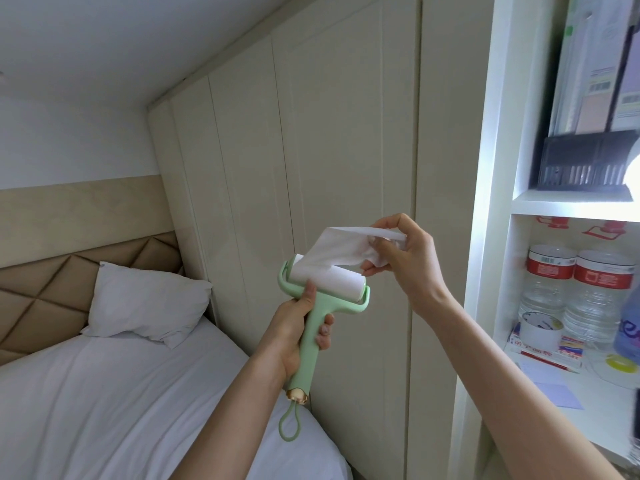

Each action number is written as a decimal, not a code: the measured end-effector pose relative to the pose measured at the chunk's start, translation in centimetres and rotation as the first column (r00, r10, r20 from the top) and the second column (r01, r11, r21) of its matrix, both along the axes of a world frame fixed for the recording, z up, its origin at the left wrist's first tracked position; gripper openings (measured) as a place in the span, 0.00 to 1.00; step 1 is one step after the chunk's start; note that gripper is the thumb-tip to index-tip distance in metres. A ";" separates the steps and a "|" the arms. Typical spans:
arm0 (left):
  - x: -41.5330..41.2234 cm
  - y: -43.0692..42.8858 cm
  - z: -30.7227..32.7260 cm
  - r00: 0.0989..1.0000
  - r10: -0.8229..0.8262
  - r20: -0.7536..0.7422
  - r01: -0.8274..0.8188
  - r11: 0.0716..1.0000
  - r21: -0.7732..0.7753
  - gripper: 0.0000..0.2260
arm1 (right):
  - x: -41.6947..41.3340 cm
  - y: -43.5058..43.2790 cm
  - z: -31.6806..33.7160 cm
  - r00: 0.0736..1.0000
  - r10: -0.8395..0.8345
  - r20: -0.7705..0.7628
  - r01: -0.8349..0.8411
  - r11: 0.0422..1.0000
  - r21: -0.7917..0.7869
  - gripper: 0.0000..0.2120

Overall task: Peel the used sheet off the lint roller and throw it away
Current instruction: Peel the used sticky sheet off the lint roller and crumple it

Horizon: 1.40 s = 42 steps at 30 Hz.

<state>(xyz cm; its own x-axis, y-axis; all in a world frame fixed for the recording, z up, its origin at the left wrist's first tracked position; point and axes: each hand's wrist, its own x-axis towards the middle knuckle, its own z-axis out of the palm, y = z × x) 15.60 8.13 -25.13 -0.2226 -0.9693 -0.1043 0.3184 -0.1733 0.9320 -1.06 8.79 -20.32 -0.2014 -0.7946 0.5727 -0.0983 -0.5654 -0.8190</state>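
A mint-green lint roller point(313, 327) with a white paper roll is held upright in the middle of the head view. My left hand point(298, 327) grips its handle, thumb resting against the roll. A white sheet point(337, 249) is partly peeled from the roll and stretches up to the right, still attached at the roll's top. My right hand point(403, 252) pinches the sheet's free, crumpled end above and right of the roller. A green loop hangs from the handle's base.
A bed with white sheets point(104, 393) and a pillow point(145, 303) lies at lower left. Cream wardrobe doors point(311, 150) stand straight ahead. White shelves point(568, 206) on the right hold water bottles point(571, 296), tape and folders.
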 end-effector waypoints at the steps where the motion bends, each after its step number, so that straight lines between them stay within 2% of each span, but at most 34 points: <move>1: 0.0 -0.1 0.0 1.000 0.002 0.001 -0.002 1.000 0.001 0.17 | 0.0 0.0 0.0 1.000 -0.010 -0.006 0.010 1.000 0.001 0.07; 5: 0.0 -0.3 -0.2 1.000 0.019 -0.001 -0.019 1.000 0.010 0.17 | 0.0 0.0 -0.1 0.998 -0.040 -0.044 0.041 0.999 0.012 0.12; 8: 0.0 -0.4 -0.3 0.999 0.039 0.005 -0.039 0.999 0.002 0.17 | 0.0 0.1 -0.1 0.995 0.038 -0.090 -0.031 0.996 0.084 0.09; 11: -0.1 -0.5 -0.3 0.999 0.040 0.021 -0.040 0.999 -0.010 0.16 | 0.3 -0.1 -0.6 0.964 0.024 -0.266 0.008 0.993 0.119 0.23; 12: -0.1 -0.4 -0.2 0.999 0.036 0.026 -0.036 0.999 -0.013 0.16 | 0.5 -0.3 -0.7 0.950 -0.029 -0.310 0.064 0.993 0.103 0.24; 14: -0.2 -0.4 -0.2 0.999 0.028 0.029 -0.028 0.999 -0.017 0.16 | 0.8 -0.6 -0.8 0.933 -0.128 -0.337 0.153 0.987 0.050 0.18; 16: -0.2 -0.3 -0.2 0.999 0.022 0.031 -0.021 1.000 -0.017 0.17 | 0.9 -0.8 -0.8 0.934 -0.168 -0.315 0.182 0.983 0.016 0.09; 18: -0.1 -0.3 -0.2 0.999 0.015 0.036 -0.014 1.000 -0.020 0.17 | 0.8 -1.0 -0.9 0.926 -0.194 -0.324 0.202 0.979 -0.010 0.04; 21: 0.1 -0.2 -0.2 0.999 0.008 0.039 -0.007 1.000 -0.028 0.17 | 0.5 -1.7 -1.2 0.853 -0.309 -0.421 0.300 0.950 -0.091 0.03; 25: 0.2 -0.2 -0.1 0.999 -0.002 0.034 0.003 1.000 -0.029 0.16 | 0.3 -2.1 -1.6 0.636 -0.537 -0.555 0.396 0.844 -0.362 0.03; 26: 0.2 -0.2 -0.1 0.999 -0.004 0.039 0.005 0.999 -0.032 0.16 | 0.2 -2.0 -1.6 0.615 -0.544 -0.570 0.389 0.839 -0.381 0.03; 28: 0.2 -0.1 -0.1 0.999 -0.006 0.050 0.008 0.999 -0.039 0.16 | 0.1 -2.0 -1.3 0.648 -0.496 -0.578 0.372 0.868 -0.328 0.03; 29: 0.2 -0.1 -0.1 0.999 -0.007 0.053 0.010 0.999 -0.043 0.16 | 0.1 -2.1 -1.2 0.689 -0.458 -0.561 0.368 0.889 -0.274 0.06; 32: 0.2 -0.1 0.0 0.999 -0.015 0.042 0.017 0.999 -0.043 0.17 | 0.0 -1.6 -1.0 0.846 -0.290 -0.447 0.290 0.954 -0.070 0.03; 36: 0.2 -0.2 0.2 0.999 -0.030 0.034 0.031 0.999 -0.036 0.16 | -0.2 -1.5 -1.2 0.967 -0.086 -0.239 0.124 0.981 0.149 0.04; 38: 0.2 -0.1 0.3 0.999 -0.035 0.033 0.037 0.999 -0.032 0.16 | -0.4 -1.5 -1.0 0.997 0.015 -0.082 0.004 0.972 0.233 0.03; 42: 0.1 0.0 0.3 0.998 -0.056 0.040 0.057 0.998 -0.021 0.16 | -0.5 -1.1 -1.0 0.957 0.248 0.150 -0.277 0.934 0.224 0.16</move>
